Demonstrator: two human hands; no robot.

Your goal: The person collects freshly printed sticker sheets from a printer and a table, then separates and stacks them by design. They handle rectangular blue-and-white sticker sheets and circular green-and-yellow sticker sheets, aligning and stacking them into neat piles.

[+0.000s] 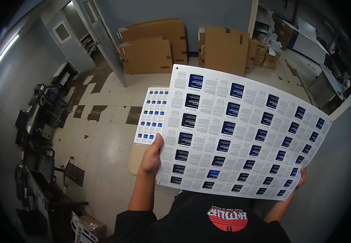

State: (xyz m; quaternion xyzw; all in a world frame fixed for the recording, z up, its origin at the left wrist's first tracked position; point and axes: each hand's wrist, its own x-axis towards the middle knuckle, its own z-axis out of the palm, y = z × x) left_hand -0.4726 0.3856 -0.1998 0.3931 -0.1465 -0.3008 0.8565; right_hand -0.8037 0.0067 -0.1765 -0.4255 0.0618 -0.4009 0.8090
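Printed sheet (240, 137) held aloft, bowed, over near end of room. Left hand (151, 156) pinches left edge, thumb on front; right hand (303, 177) at right edge, mostly hidden, cannot tell grip. Uneven support could crease it; swinging left edge might scuff blue-patterned sheets (152, 117) on bench (136, 160).

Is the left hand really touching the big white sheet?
Touching. The head view shows the left hand gripping the big white sheet at its left edge, with no gap between them.
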